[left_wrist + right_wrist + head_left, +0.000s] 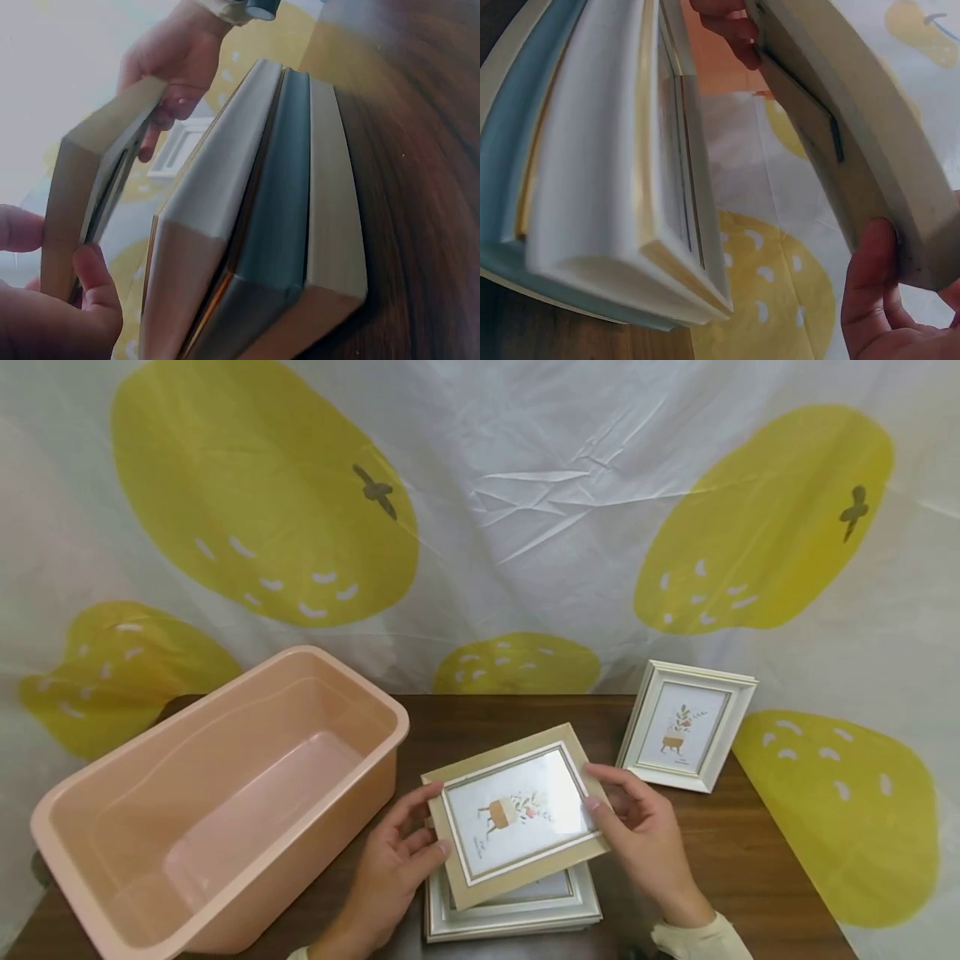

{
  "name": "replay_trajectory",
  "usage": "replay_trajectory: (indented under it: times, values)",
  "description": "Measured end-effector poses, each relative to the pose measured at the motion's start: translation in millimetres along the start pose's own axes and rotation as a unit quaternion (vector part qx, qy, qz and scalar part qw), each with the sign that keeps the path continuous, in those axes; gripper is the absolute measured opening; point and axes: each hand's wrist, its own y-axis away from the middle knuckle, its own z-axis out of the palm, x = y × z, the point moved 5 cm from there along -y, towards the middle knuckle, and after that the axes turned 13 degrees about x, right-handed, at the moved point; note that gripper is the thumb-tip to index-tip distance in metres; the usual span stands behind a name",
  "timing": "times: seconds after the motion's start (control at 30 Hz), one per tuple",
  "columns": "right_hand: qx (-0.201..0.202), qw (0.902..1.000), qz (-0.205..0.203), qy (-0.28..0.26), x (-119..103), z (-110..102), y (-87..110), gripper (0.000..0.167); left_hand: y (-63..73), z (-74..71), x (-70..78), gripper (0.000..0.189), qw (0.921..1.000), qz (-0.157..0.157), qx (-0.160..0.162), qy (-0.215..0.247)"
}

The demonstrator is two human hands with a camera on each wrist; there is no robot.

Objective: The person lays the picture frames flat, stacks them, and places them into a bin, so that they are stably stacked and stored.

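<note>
Both hands hold a tan picture frame (513,814) with a plant print, lifted just above a stack of frames (517,910) lying on the dark wooden table (750,860). My left hand (401,852) grips its left edge, thumb on top. My right hand (637,827) grips its right edge. In the left wrist view the tan frame (97,187) is seen edge-on beside the stack (262,225), with my left fingers (90,285) on it. In the right wrist view the frame's back (855,127) hangs over the stack (622,172), my right thumb (870,277) under it.
An empty pink plastic tub (217,802) stands on the table's left half. A white frame (686,727) with a plant print stands upright at the back right. A white cloth with yellow fruit shapes (480,510) hangs behind and beside the table.
</note>
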Motion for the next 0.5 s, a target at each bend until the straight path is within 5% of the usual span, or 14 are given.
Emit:
replay_trajectory:
  times: [0.23,0.5]
  values:
    - [-0.071,0.9959,0.003,0.055,9,-4,4.0,0.037,-2.0,-8.8,0.2,0.068,0.9985,-0.007,-0.015,-0.053]
    - [-0.094,0.9913,-0.002,0.092,23,-8,13.5,0.030,2.4,-16.2,0.7,0.072,0.9941,-0.042,0.041,-0.092]
